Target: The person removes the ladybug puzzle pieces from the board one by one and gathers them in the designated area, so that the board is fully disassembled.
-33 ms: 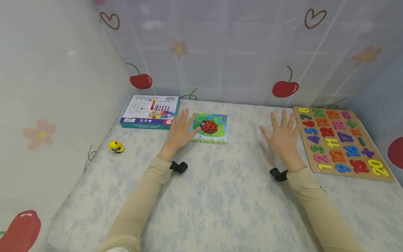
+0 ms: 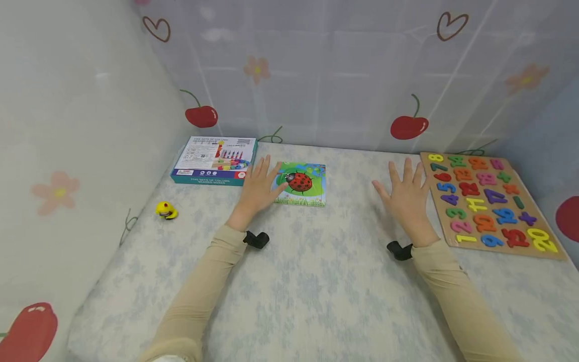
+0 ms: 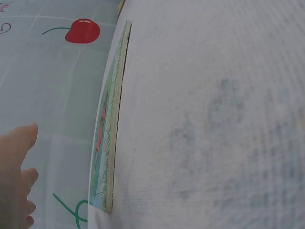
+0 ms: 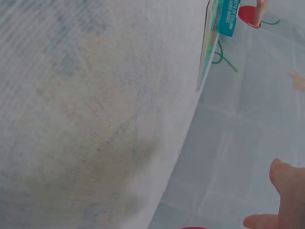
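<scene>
In the head view my left hand has its fingers spread and holds nothing. It is beside the left edge of a square ladybug picture puzzle and partly covers that edge. My right hand is likewise spread, with nothing in it, just left of a wooden number board filled with coloured numerals and signs. From the left wrist, the ladybug puzzle appears edge-on as a thin flat slab, apart from the left fingers. The right wrist view catches the thumb and a finger at its lower right.
A flat teal and white box printed with beads lies at the back left. Nearer stands a small yellow toy. The table wears a pale blue mottled cloth, and a curtain with cherries and flowers borders its back and sides.
</scene>
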The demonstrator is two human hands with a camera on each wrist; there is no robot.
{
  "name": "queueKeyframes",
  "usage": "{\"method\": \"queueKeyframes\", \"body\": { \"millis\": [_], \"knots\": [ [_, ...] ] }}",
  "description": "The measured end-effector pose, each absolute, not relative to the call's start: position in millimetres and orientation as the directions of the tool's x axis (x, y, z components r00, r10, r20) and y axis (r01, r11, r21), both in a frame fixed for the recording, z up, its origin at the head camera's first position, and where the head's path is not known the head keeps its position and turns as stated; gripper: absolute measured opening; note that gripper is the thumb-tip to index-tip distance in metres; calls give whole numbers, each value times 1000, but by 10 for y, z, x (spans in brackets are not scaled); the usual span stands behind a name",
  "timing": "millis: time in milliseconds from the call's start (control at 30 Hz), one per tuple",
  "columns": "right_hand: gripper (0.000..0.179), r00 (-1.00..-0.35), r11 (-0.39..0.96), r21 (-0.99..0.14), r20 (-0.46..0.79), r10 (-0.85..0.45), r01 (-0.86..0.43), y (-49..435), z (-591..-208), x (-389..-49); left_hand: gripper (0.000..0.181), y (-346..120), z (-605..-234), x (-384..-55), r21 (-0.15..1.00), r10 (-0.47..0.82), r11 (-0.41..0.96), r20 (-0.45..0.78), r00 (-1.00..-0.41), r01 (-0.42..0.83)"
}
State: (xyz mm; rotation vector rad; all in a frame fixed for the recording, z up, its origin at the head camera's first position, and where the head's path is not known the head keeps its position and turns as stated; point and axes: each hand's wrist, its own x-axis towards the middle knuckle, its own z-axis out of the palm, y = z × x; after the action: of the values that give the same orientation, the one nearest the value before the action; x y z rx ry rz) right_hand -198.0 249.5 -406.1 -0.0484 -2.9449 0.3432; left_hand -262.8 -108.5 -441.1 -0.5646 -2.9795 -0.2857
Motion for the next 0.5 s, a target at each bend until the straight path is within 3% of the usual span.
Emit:
{"method": "queueKeyframes", "body": {
  "millis": [500],
  "knots": [
    [71,-995,967,-254,101,11,-15,2378,-4046,-2000,73,-1063,-4449,-2635,186,381,895,155,-911,406]
  ]
}}
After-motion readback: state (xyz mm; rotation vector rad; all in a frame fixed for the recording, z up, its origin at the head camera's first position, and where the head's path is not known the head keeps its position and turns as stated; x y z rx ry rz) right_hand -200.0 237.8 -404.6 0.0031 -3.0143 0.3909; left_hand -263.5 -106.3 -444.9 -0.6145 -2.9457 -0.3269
